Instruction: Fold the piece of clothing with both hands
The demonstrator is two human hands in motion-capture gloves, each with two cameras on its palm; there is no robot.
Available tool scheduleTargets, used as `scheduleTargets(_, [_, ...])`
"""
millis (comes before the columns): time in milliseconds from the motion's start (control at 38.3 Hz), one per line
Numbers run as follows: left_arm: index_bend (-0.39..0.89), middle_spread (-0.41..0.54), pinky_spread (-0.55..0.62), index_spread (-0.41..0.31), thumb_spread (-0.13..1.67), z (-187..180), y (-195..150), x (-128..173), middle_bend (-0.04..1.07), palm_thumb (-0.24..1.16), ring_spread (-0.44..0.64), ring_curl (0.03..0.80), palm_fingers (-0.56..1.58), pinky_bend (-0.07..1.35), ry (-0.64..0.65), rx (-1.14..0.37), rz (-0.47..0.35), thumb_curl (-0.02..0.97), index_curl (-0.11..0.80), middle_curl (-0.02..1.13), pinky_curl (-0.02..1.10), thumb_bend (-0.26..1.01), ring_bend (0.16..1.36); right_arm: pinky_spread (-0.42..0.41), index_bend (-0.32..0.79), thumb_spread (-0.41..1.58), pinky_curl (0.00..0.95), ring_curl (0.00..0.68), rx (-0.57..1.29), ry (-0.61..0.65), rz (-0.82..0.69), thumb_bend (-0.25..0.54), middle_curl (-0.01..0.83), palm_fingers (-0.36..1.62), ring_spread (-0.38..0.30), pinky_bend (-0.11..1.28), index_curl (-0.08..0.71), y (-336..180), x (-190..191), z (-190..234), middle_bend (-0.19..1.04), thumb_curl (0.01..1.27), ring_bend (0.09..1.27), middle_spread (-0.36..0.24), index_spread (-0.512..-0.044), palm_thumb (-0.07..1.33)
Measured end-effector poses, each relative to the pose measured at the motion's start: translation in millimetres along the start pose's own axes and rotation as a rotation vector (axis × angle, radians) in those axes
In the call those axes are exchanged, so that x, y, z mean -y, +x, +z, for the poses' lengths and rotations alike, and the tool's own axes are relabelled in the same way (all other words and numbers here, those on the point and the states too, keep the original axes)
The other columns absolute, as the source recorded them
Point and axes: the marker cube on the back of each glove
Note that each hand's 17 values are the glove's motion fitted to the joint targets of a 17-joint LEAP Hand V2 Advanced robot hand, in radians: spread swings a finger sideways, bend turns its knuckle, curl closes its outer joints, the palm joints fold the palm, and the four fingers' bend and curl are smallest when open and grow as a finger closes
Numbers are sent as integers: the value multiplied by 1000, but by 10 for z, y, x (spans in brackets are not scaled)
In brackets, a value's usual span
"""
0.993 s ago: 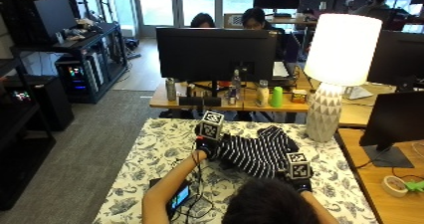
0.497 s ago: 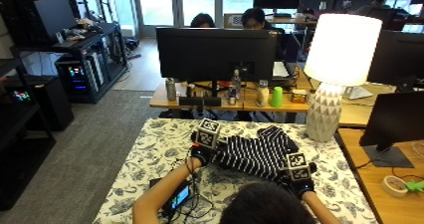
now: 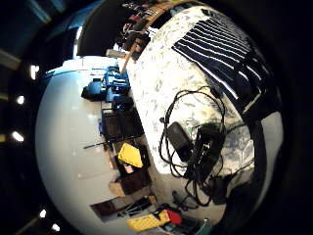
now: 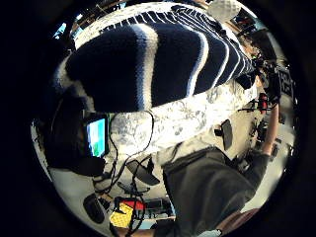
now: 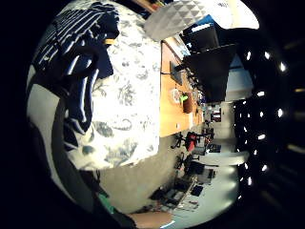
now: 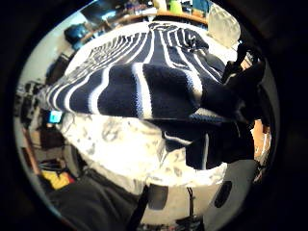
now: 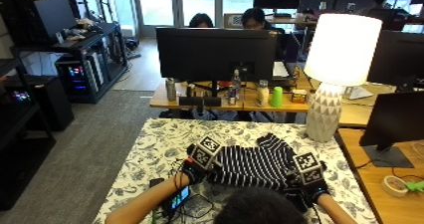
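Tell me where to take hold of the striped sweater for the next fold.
Probably the near hem corners of the navy-and-white striped knit sweater, from the person's side. It lies flat, hem nearest, left hand and right hand already at its edges.

Both hands, left hand [image 7: 197, 168] and right hand [image 7: 311, 183], draw the striped sweater [image 7: 255, 163] toward 6 o'clock, nearer the person.

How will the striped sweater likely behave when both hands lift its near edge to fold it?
Probably floppy: the striped sweater already sags and bunches between the left hand and the right hand. It looks like a thick knit, so likely not slippery. A loose sleeve may trail on the tablecloth.
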Motion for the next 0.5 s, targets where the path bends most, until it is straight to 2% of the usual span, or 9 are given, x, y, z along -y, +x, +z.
scheduleTargets(78, [134,-319,-400,-258,1352,-129,-16,-195,266,790,-339,398,1157,471,-8,-27,12,260,396,524,409,-9,402,-302,150,1044,397,417,-36,-27,-32,181,453,1242,-253,591,267,57,-118,-269,370,352,607,-194,-278,1072])
scheduleTargets(183, [135,-318,-400,-257,1360,-297,-132,-195,264,775,-339,399,1157,464,52,-42,-23,254,395,526,407,-12,402,-312,157,1004,394,416,-58,-33,-31,162,453,1267,-261,582,285,185,-46,-583,366,363,597,-203,-278,1093])
scheduleTargets(340, [130,-324,-399,-257,1364,-497,-384,144,273,764,-346,401,1167,455,152,-33,-133,249,391,531,406,-11,407,-320,160,966,392,417,-79,-21,5,124,455,1292,-265,573,309,339,375,-867,366,366,591,-212,-278,1102])
scheduleTargets(497, [131,-327,-399,-254,1367,-505,-574,593,283,758,-348,402,1169,451,187,-56,-196,247,388,535,407,-8,405,-331,175,936,389,422,-73,-30,35,69,460,1319,-268,556,333,457,951,-869,375,355,596,-216,-280,1079])
